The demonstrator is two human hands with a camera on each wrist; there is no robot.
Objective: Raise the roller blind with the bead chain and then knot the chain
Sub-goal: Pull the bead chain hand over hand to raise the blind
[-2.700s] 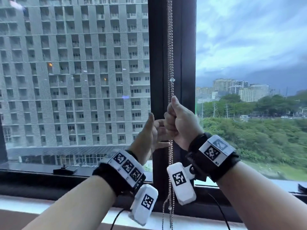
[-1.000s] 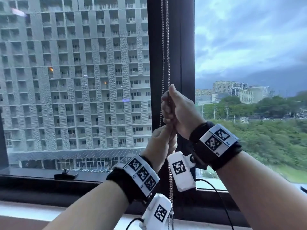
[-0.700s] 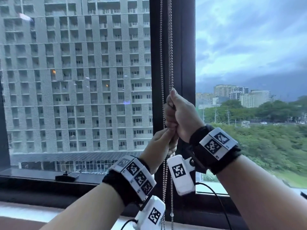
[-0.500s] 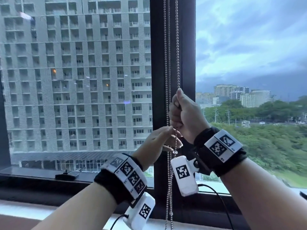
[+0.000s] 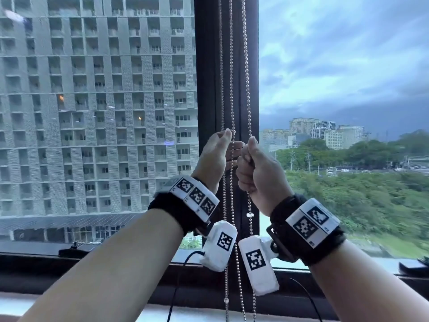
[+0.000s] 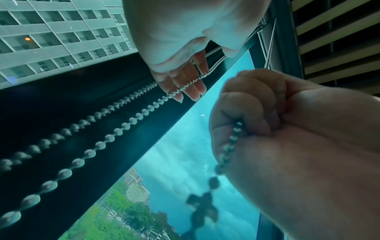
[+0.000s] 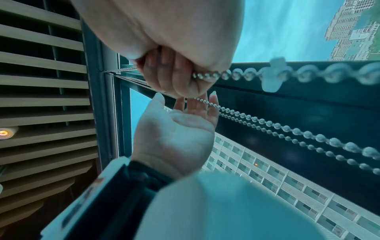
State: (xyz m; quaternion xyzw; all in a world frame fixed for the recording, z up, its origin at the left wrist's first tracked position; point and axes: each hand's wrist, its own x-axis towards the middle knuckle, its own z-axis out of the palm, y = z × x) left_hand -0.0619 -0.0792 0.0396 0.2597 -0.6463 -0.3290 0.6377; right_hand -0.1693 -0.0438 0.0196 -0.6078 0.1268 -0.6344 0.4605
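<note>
I see my right hand [image 5: 257,173] fisted around one strand of the bead chain [image 5: 246,89] in front of the dark window post [image 5: 209,89]. My left hand [image 5: 214,156] is open, its straight fingers [image 6: 185,81] touching a neighbouring strand just beside it.

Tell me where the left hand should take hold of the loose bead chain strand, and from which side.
Grip the loose strand level with the right hand, coming in from the left. It hangs straight and already lies across the left hand, whose fingers are open. Curling them round the beads, or pinching with the thumb, should hold it; the right hand already grips the other strand.
</note>
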